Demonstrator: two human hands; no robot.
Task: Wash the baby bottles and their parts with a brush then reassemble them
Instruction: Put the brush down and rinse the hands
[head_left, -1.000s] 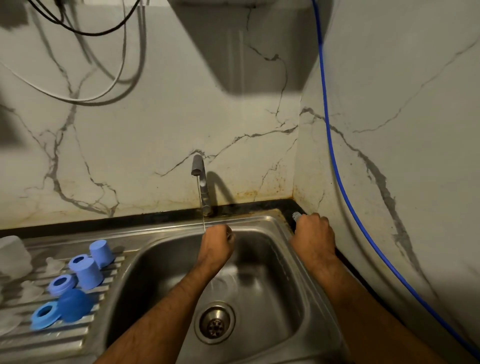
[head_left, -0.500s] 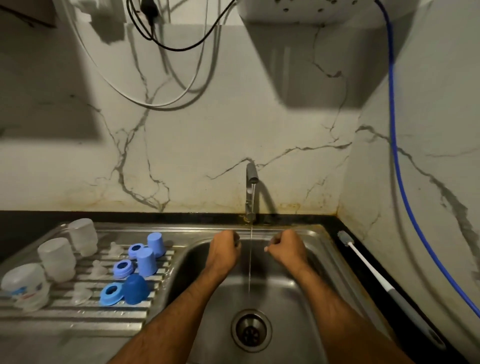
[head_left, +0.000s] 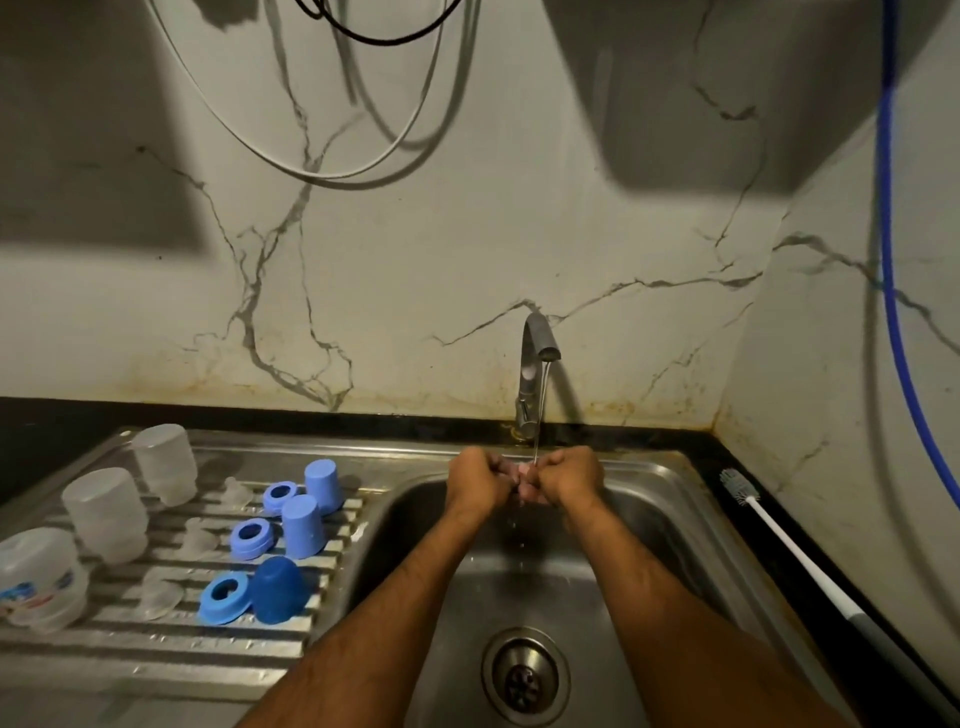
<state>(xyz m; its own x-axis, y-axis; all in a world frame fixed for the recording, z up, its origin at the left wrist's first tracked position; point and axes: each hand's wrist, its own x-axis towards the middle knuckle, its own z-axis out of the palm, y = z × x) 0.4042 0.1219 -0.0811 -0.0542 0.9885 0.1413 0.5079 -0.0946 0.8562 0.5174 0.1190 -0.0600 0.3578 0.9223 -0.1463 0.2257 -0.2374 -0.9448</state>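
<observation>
My left hand (head_left: 475, 480) and my right hand (head_left: 569, 478) meet under the thin stream from the tap (head_left: 535, 364), over the sink (head_left: 660, 525). Both have curled fingers, knuckles facing each other, and I see nothing held between them. Three clear bottles (head_left: 106, 514) stand upside down on the drainboard (head_left: 156, 654) at the left. Beside them lie three clear nipples (head_left: 197, 538), three blue rings (head_left: 252, 538) and three blue caps (head_left: 303, 525). The long white-handled bottle brush (head_left: 779, 540) lies on the black counter to the right of the sink.
The drain (head_left: 524, 675) sits at the basin's near end. A blue hose (head_left: 891, 291) hangs down the right wall, and white and black cables (head_left: 363, 166) loop on the back wall above the drainboard.
My right hand left the brush on the right counter and came to the stream. Both hands moved together until they touch under the water. The view swung left and down.
</observation>
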